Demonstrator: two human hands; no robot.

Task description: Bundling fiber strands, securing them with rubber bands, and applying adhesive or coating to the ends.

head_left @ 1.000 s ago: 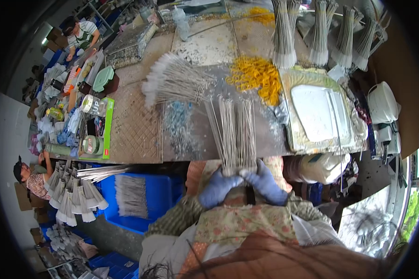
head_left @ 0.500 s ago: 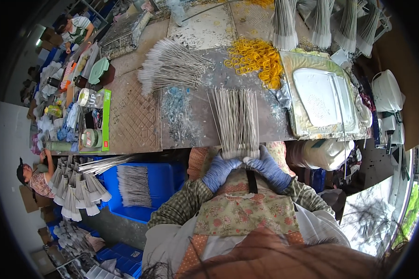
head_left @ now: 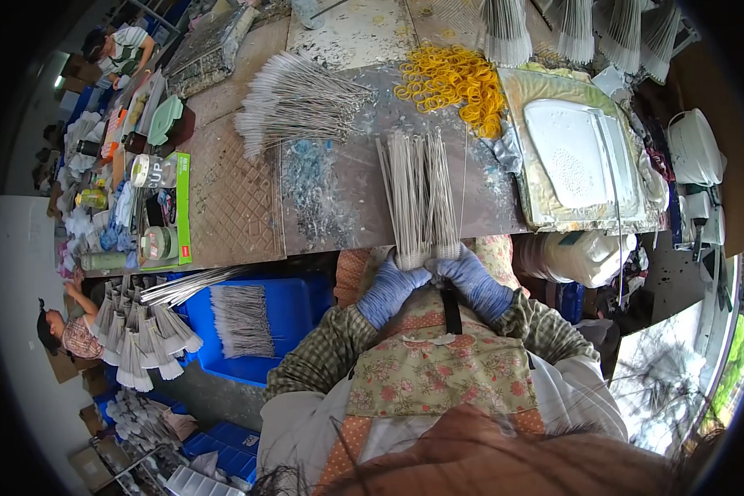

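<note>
Both my gloved hands grip one bundle of thin wire brushes (head_left: 417, 194) at the table's front edge. My left hand (head_left: 391, 291) wraps the left side of its near end, and my right hand (head_left: 478, 288) wraps the right side. The thumbs come close together at the near end. The looped wire ends fan away over the table, now split into clumps, with one wire standing apart on the right. A loose heap of similar wire brushes (head_left: 302, 103) with whitish bristles lies beyond and left. Yellow rubber bands (head_left: 455, 87) are piled beyond the bundle.
A clear-coated tray (head_left: 566, 157) with a rod across it stands at right. Tied brush bundles (head_left: 504, 37) stand far right. A blue bin (head_left: 302, 310) holding more brushes sits below the table at left. Jars (head_left: 153, 172) stand at left; two other people are farther off.
The bundle has been drawn slightly up and its wires have parted into clumps. Both hands stay around its near end, the fingers shifted a little. The view has shifted slightly.
</note>
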